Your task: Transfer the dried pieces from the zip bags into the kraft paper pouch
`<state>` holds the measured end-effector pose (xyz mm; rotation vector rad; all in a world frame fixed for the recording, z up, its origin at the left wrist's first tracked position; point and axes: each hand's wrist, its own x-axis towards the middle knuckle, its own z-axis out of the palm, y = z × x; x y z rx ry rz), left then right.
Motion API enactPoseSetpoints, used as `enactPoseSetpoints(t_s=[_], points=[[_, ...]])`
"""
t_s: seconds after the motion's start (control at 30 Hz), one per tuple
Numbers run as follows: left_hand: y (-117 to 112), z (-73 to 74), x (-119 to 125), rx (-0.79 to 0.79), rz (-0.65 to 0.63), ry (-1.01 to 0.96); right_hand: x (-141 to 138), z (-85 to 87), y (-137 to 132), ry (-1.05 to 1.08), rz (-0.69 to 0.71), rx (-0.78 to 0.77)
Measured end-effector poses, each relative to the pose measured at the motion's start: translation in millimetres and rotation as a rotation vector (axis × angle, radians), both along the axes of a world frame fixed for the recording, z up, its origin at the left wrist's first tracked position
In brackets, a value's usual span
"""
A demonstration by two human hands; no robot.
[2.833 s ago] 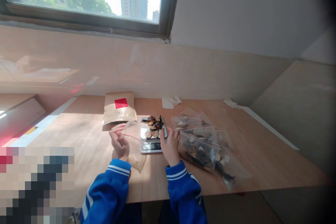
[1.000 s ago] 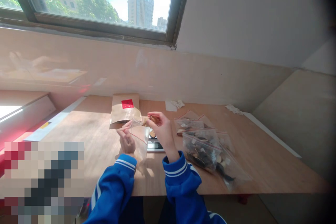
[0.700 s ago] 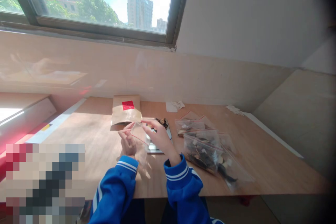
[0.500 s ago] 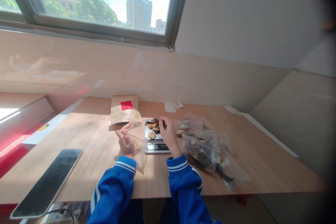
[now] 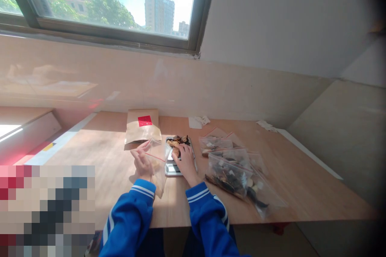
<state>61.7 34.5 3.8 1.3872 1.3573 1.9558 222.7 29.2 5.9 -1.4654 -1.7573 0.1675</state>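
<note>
My left hand point(image 5: 142, 164) is closed on the edge of a clear zip bag point(image 5: 158, 174) with a red seal line, its mouth toward the scale. A few pale pieces seem to lie inside the bag, though the plastic blurs them. Right of it stands a small digital scale point(image 5: 171, 169), with a heap of dried brown slices point(image 5: 175, 141) on its pan. My right hand point(image 5: 186, 162) reaches over the pan, its fingertips closed around a brown slice point(image 5: 175, 151) at the near side of the heap. The hand covers part of the scale's display.
Several filled clear zip bags point(image 5: 230, 172) overlap to the right of the scale. A brown paper bag point(image 5: 144, 132) with a red label stands behind my left hand. Crumpled white paper point(image 5: 199, 121) lies near the wall. A pixelated patch hides the table's left front.
My right hand has moved down and slightly left, from the far right of the heap to its near side. My left hand still holds the bag in about the same place.
</note>
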Motion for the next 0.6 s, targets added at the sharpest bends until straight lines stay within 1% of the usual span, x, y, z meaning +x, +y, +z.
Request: enactPoseSetpoints(t_s=[0.27, 0.37, 0.47, 0.53, 0.6], points=[[-2, 6.1, 0, -0.033, 0.035, -0.053, 10, 0.7, 6, 0.180, 0.051, -0.002], [-4, 9.6, 1, -0.039, 0.032, -0.051, 16, 6.8, 8, 0.259, 0.063, 0.008], [-7, 12.9, 3, -0.041, 0.014, -0.040, 19, 25.1, 9, 0.367, 0.096, 0.031], [-9, 14.6, 5, -0.043, -0.002, -0.030, 16, 43.9, 9, 0.468, 0.147, 0.045], [-10, 16.1, 6, -0.042, -0.015, -0.022, 10, 64.1, 6, 0.549, 0.233, 0.043]])
